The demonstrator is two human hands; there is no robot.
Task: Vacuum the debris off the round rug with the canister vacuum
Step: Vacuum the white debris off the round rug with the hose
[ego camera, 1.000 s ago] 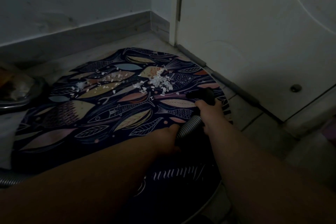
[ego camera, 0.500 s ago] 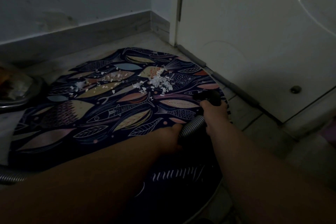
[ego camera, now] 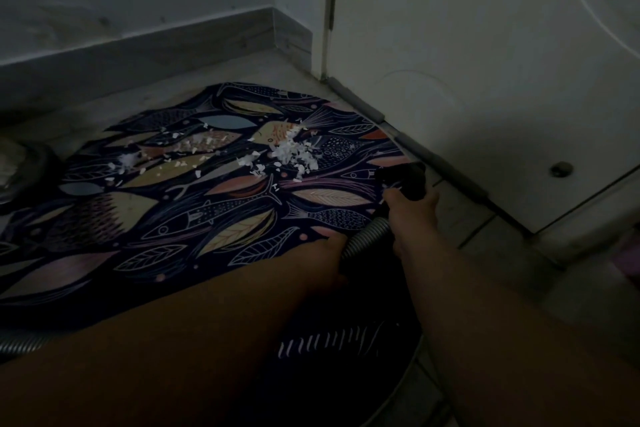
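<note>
Murky round rug (ego camera: 173, 218), nozzle (ego camera: 410, 178) seemingly half-hidden behind right hand (ego camera: 412, 215)

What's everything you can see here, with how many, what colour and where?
rug: one, dark blue with fish and leaves, centre of view
nozzle: one, black, over the rug's right edge
debris: many bits, white, on the rug's far half, thickest just left of the nozzle
hose: one, grey and ribbed, runs back from the nozzle toward the camera
floor: pale tiles, around the rug
door: one, white, right
skirting board: one, grey, along the far wall
left hand: one, grip on the hose
right hand: one, grip on the nozzle's near end
</note>
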